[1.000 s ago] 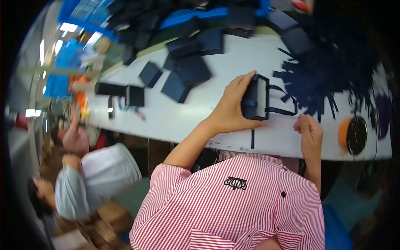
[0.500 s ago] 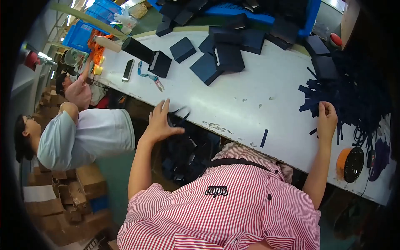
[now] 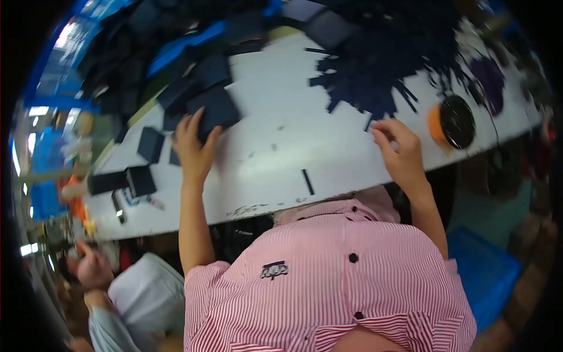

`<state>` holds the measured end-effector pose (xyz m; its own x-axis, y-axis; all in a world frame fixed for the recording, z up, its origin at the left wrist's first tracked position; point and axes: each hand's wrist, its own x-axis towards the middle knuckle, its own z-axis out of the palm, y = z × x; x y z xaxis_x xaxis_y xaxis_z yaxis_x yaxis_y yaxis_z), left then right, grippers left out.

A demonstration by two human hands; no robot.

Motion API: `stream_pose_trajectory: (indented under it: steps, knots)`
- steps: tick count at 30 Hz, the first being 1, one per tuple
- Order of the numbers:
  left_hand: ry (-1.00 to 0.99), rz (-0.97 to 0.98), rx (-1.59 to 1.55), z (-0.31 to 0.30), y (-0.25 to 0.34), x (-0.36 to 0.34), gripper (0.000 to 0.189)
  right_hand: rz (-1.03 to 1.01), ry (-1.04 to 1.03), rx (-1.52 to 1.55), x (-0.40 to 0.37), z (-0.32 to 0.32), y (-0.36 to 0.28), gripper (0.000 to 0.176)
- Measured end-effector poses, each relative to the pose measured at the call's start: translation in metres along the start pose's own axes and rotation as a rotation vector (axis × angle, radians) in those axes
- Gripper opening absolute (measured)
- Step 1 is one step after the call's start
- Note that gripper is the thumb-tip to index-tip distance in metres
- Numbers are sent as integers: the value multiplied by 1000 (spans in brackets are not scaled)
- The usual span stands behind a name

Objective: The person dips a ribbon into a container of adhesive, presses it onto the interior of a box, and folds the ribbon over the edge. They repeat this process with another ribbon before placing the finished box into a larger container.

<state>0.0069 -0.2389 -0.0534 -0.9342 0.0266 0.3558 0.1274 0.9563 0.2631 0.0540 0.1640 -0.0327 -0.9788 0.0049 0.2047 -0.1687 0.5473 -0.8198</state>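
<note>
My left hand (image 3: 195,146) is open, its thumb and fingers spread at the near edge of a dark blue box (image 3: 220,111). Whether the fingertips touch the box is blurred. At the near edge of a heap of dark blue strips (image 3: 375,76), my right hand (image 3: 400,151) is closed in a pinch, apparently on the end of one strip (image 3: 368,125). A single dark strip (image 3: 308,182) lies on the white table (image 3: 264,170) between my hands.
More dark boxes (image 3: 151,145) lie to the left and at the back. A phone (image 3: 118,207) and a blue-handled tool (image 3: 141,199) lie at far left. An orange and black roll (image 3: 451,123) stands at right. A co-worker (image 3: 146,293) is at lower left.
The view has turned to the right. My left hand has moved from the table's front edge to the dark boxes. My right hand stays pinched beside the strips.
</note>
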Motion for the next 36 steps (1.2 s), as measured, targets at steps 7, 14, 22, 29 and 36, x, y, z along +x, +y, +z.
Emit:
stream_pose_trajectory:
  steps: [7, 14, 22, 29, 36]
  knots:
    - [74, 335, -87, -23, 63, 15, 33, -176, 36, -223, 26, 16, 18, 8]
    - [-90, 608, -79, -20, 113, 32, 36, -264, 99, -460, 47, 25, 23, 8]
    - [-403, 791, -38, 13, 158, 37, 46, 19, 53, -489, 68, 54, 31, 19]
    - [-288, 460, -604, 36, 191, 37, 52, 397, -152, 288, 54, 17, 3, 18]
    - [-535, 259, -1253, 60, 208, 35, 30, 496, -195, 607, 27, -17, -28, 16]
